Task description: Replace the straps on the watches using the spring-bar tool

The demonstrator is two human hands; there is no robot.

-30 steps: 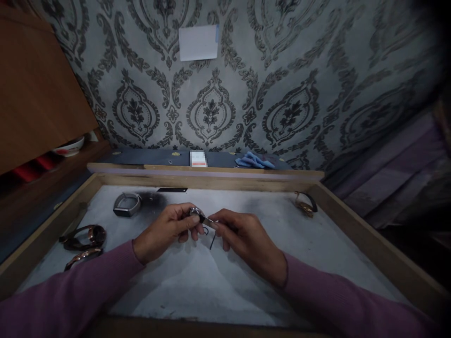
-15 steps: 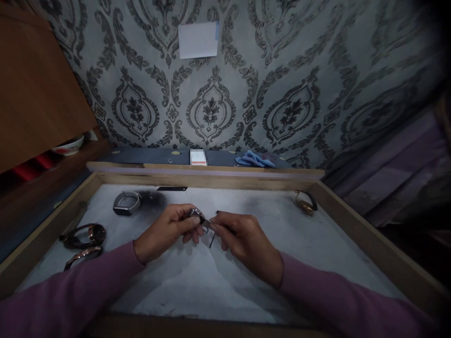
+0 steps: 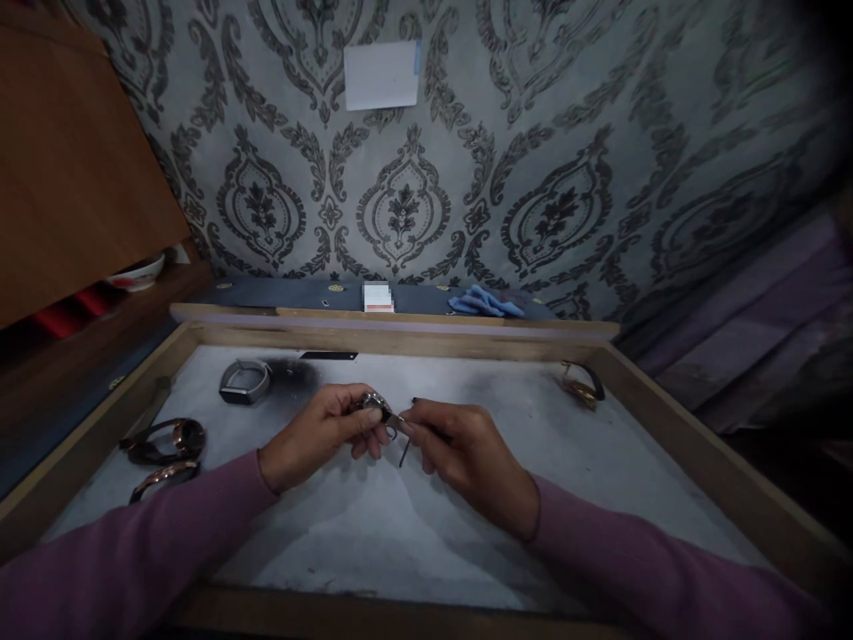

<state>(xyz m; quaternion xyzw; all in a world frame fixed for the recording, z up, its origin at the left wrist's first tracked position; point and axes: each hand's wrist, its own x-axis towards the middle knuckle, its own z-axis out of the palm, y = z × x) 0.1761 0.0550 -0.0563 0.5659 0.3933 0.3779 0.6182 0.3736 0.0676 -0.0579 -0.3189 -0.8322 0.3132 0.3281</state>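
Note:
A wristwatch (image 3: 374, 400) with a shiny metal case sits in my left hand (image 3: 325, 428), the thumb pressed over its dark strap. My right hand (image 3: 470, 453) is closed in a pinch at the strap's other side, close to the left fingertips. A thin dark strip (image 3: 404, 452) hangs down between the two hands. Just above the right fingers a small black tip (image 3: 416, 400) sticks out; what it belongs to is hidden by the hand. Both hands are over the white bottom of a shallow wooden tray (image 3: 393, 340).
Inside the tray lie a grey-strapped watch (image 3: 245, 384), two dark watches with copper-coloured cases (image 3: 190, 437) at the left, a flat black strip (image 3: 329, 356), and a gold watch (image 3: 585, 389) at the far right. Behind the tray are a small box (image 3: 378, 297) and a blue cloth (image 3: 486, 301).
The whole view has shifted slightly, so things appear a little further right. Both hands keep nearly the same pose on the watch.

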